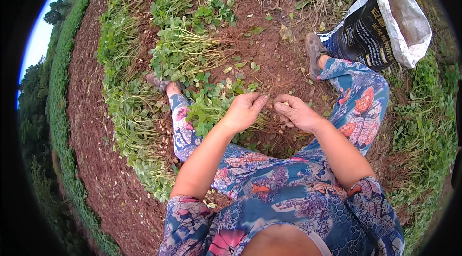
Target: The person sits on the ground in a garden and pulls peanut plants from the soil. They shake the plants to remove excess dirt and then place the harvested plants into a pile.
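My left hand [247,109] is in front of my lap, thumb and forefinger pinched together on what looks like a thin root or stem. Just to its right, my right hand [297,113] is curled around a small pale peanut pod [286,103], partly hidden by the fingers. The fingertips of both hands are close but apart. Beneath my left wrist lies a pulled peanut plant [207,113], its leaves to the left and its stems reaching under the hands. Soil marks the fingers.
A dark fertilizer-type sack [364,29] with a white open mouth and printed writing stands by my right foot. Uprooted peanut plants [191,47] lie ahead, with more in a row [133,111] to the left. Reddish soil [267,54] lies between my legs.
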